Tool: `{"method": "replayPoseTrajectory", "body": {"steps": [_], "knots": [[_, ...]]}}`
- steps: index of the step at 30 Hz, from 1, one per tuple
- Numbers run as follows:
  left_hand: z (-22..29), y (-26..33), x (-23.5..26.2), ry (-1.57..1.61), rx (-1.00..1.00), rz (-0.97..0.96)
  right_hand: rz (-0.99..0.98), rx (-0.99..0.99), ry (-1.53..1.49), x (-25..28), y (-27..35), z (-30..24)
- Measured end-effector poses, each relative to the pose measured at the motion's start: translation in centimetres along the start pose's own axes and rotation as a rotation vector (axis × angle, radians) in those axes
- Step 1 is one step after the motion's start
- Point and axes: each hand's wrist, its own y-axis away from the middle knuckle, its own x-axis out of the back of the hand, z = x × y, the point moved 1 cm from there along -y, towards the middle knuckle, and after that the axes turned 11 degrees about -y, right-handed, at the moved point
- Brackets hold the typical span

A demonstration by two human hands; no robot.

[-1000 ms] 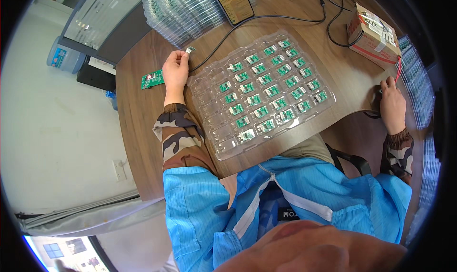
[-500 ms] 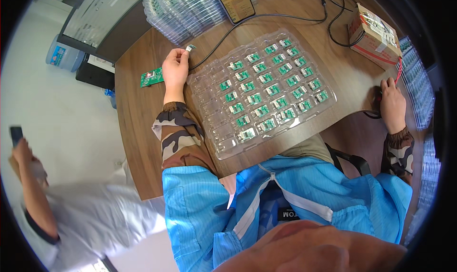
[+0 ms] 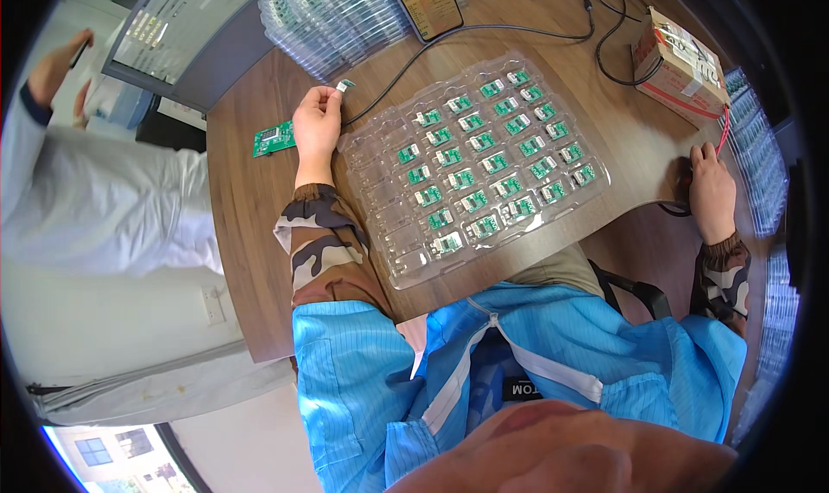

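Observation:
My left hand (image 3: pixel 317 129) is pinched shut on a small green circuit board (image 3: pixel 348 85) with a white connector, held just above the desk. Partly behind that hand lies a larger green circuit board (image 3: pixel 273 139). To the right of my left forearm, a clear plastic tray (image 3: pixel 393 273) holds several small green boards in its pockets; its left column of pockets is bare. At the desk's right edge, my right hand (image 3: pixel 713 192) curls over a dark object (image 3: pixel 685 180) mostly hidden by the fingers. A red wire (image 3: pixel 724 129) runs close to the fingertips.
Stacked clear trays (image 3: pixel 332 22) and a phone (image 3: pixel 426 5) stand at the back. A black cable (image 3: pixel 505 28) crosses the desk toward a cardboard box (image 3: pixel 680 66). More stacked trays (image 3: pixel 760 156) stand far right. Another person's white-clothed body (image 3: pixel 112 199) is beyond the desk's left edge.
The other person has moved from the lower left to the upper left, an arm now raised near the grey panel. My hands and the tray have hardly moved.

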Motion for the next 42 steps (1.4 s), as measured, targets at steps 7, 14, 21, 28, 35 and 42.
{"method": "replayPoseTrajectory", "body": {"steps": [7,14,21,28,35,42], "knots": [[-0.1,-0.15,-0.03,0.001,0.001,-0.004,0.022,0.016,-0.006,-0.23,-0.15,0.11],[0.2,-0.22,0.16,-0.016,-0.003,0.001,0.015,0.017,-0.013,-0.11,-0.15,0.11],[0.43,0.27,0.18,-0.031,-0.003,0.011,0.013,0.024,-0.008,-0.21,0.05,0.21],[0.12,0.01,0.03,-0.022,0.002,0.006,0.017,0.02,-0.025,-0.21,-0.13,0.21],[0.04,-0.1,0.03,0.022,0.01,0.029,0.002,0.048,-0.017,0.0,-0.47,0.25],[0.27,0.26,0.04,-0.02,-0.008,0.041,-0.046,0.068,-0.141,0.59,-0.8,0.42]]}}
